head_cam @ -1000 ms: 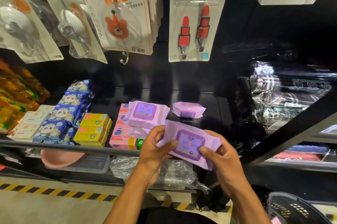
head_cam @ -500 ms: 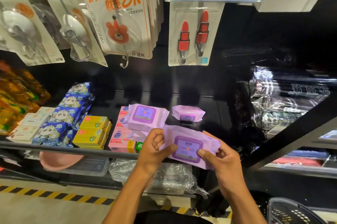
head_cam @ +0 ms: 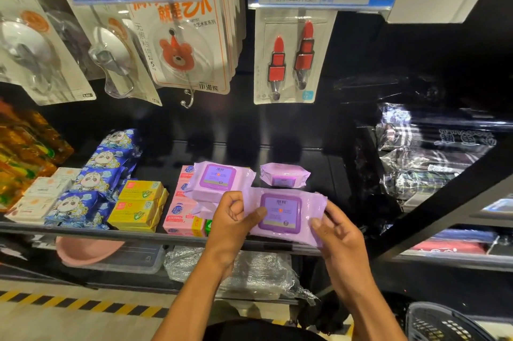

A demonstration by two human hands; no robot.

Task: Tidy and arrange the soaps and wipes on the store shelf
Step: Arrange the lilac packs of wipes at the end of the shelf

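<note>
Wipes pack (head_cam: 286,207), crosswise and face-up, gripped by left hand (head_cam: 230,220) and right hand (head_cam: 337,234).

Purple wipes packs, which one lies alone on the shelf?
The small pack at the back. The stacked pack overlaps the pink soap boxes, and the held pack is gripped by left hand and right hand.

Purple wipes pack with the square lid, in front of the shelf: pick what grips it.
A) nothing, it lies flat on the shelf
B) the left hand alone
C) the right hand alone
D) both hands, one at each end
D: the left hand pinches the left end of the purple wipes pack with its thumb on top, and the right hand holds the right end.
</note>
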